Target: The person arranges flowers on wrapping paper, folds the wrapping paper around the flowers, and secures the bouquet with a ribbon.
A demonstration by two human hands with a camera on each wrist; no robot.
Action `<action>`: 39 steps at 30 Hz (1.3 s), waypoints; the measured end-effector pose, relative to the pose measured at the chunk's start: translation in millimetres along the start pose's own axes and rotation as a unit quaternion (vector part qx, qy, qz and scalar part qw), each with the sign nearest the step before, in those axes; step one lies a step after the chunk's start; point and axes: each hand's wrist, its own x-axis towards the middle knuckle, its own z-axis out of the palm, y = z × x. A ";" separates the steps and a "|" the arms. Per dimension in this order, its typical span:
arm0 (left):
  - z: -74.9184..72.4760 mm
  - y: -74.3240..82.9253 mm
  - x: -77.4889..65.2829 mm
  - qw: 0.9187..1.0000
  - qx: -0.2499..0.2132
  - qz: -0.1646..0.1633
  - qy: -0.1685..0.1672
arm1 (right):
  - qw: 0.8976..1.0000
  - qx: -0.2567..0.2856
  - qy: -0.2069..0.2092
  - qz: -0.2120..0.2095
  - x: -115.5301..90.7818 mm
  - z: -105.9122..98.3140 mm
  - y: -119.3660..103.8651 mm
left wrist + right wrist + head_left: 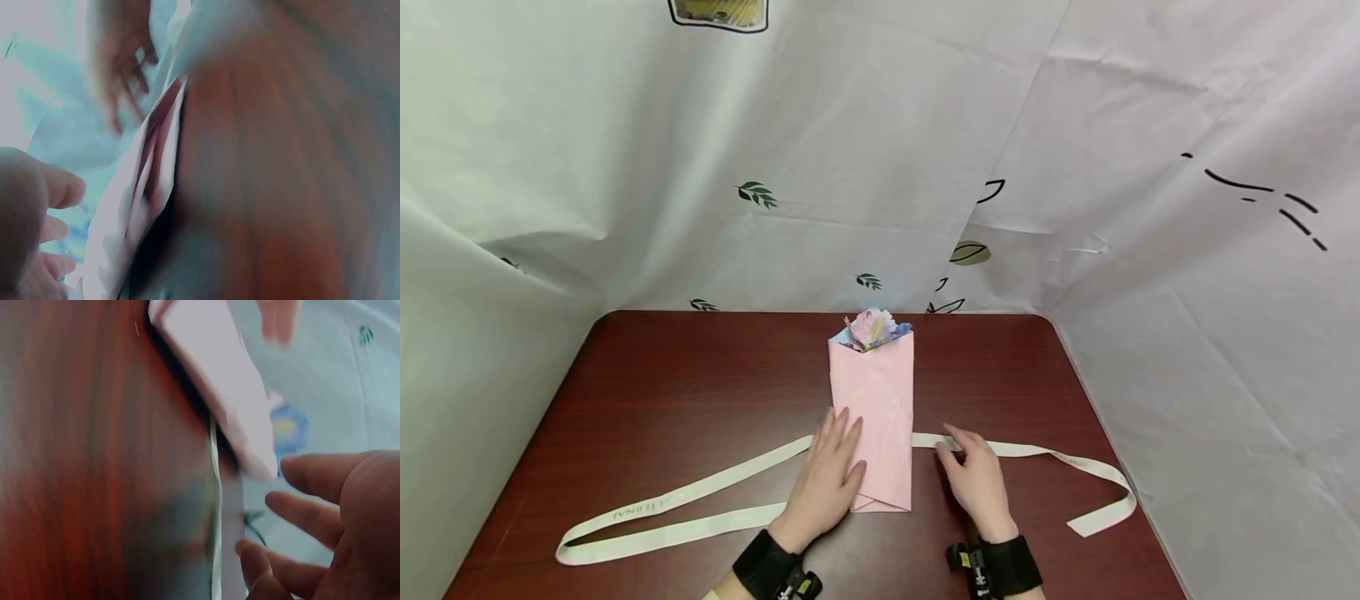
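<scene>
A flat pink paper wrap (880,417) lies upright on the table, with a pink-and-white flower (872,327) and some blue petals showing at its top opening. My left hand (826,479) rests on the wrap's lower left side with its fingers extended. Under the wrap runs a cream ribbon (700,487) with faint lettering; it loops out on the left and trails off to the right. My right hand (977,483) is just right of the wrap, fingers loosely bent at the ribbon; whether they touch it I cannot tell. The right wrist view shows the fingers (306,512) spread, holding nothing.
The dark red wooden table (700,375) has a back edge against a hanging white cloth (850,167) with leaf prints. Cloth also hangs along both sides. The ribbon's free end lies near the table's right edge.
</scene>
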 end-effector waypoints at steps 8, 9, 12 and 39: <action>-50.2 -51.3 -10.3 0.985 0.083 -0.147 0.022 | 0.995 -0.050 -0.043 0.075 12.8 -22.6 30.8; -55.5 -55.8 -12.2 0.983 0.090 -0.157 0.013 | 0.994 -0.050 -0.046 0.082 13.5 -23.1 32.4; -69.8 -64.3 -16.5 0.978 0.100 -0.181 -0.005 | 0.993 -0.049 -0.037 0.098 14.9 -22.8 34.9; -75.1 -56.2 -26.8 0.957 -0.093 -0.258 0.096 | 0.974 0.199 0.050 0.095 16.5 -12.6 23.4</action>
